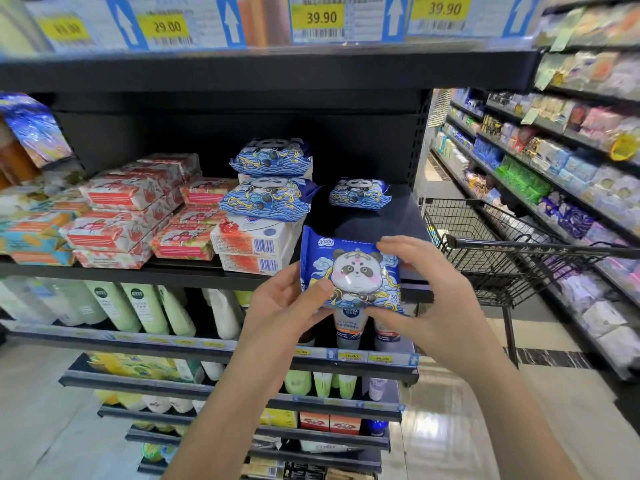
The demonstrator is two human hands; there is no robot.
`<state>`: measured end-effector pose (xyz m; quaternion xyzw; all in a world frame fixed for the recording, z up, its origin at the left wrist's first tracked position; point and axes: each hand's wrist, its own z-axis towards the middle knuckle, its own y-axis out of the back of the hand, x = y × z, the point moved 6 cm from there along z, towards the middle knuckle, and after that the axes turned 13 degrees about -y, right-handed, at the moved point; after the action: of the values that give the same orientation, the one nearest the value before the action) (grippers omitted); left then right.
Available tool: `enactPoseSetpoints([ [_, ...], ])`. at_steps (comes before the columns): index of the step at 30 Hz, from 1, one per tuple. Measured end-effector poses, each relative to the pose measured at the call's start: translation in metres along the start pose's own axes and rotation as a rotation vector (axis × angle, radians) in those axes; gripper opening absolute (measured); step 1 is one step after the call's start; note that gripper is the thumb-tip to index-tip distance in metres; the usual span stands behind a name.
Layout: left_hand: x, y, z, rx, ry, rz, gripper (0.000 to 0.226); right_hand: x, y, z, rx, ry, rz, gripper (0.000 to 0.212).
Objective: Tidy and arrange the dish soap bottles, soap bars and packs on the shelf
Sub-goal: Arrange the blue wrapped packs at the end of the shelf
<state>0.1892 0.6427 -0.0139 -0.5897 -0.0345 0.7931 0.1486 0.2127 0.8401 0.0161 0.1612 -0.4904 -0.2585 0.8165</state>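
A blue pack with a panda picture (349, 271) is held in front of the black shelf (194, 271), just below its front edge. My left hand (287, 306) grips its left side, thumb on the front. My right hand (426, 289) holds its right side and top edge. Three more blue panda packs lie on the shelf: two (270, 199) stacked over white soap boxes (252, 244), one (358, 194) alone at the back right. Red and white soap packs (124, 216) are piled to the left.
Rows of white and green bottles (138, 306) stand on the shelf below. A black shopping trolley (502, 244) is parked to the right in the aisle. Another shelving unit full of packs (554, 174) lines the right side. Price labels (322, 19) hang above.
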Motion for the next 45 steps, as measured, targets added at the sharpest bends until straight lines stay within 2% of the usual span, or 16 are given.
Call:
enactPoseSetpoints([
  [3, -0.007, -0.004, 0.012, 0.047, -0.069, 0.061, 0.049, 0.005, 0.008, 0.015, -0.040, 0.062, 0.032, 0.072],
  [7, -0.007, 0.001, 0.026, 0.086, -0.164, 0.262, 0.039, 0.009, 0.016, 0.035, -0.059, 0.023, 0.146, 0.064],
  [12, 0.014, 0.005, 0.035, 0.253, -0.353, 0.885, 0.051, 0.022, 0.016, 0.072, -0.082, -0.050, 0.221, 0.061],
  [15, 0.033, 0.003, 0.042, 0.371, -0.435, 1.105, 0.054, 0.035, 0.002, 0.104, -0.044, -0.101, 0.249, 0.058],
  [17, 0.041, 0.005, 0.045, 0.377, -0.465, 1.188, 0.051, 0.040, -0.011, 0.128, -0.029, -0.124, 0.255, 0.059],
  [25, 0.052, 0.011, 0.046, 0.329, -0.589, 1.189, 0.044, 0.047, -0.053, 0.185, 0.061, -0.133, 0.134, 0.066],
  [35, 0.063, 0.014, 0.047, 0.288, -0.635, 1.144, 0.043, 0.039, -0.065, 0.183, 0.114, -0.125, 0.075, 0.075],
  [40, 0.062, 0.013, 0.046, 0.296, -0.642, 1.119, 0.042, 0.032, -0.062, 0.175, 0.122, -0.131, 0.091, 0.089],
  [45, 0.060, 0.013, 0.044, 0.292, -0.649, 1.096, 0.040, -0.003, -0.035, 0.172, 0.037, -0.213, 0.177, 0.064],
])
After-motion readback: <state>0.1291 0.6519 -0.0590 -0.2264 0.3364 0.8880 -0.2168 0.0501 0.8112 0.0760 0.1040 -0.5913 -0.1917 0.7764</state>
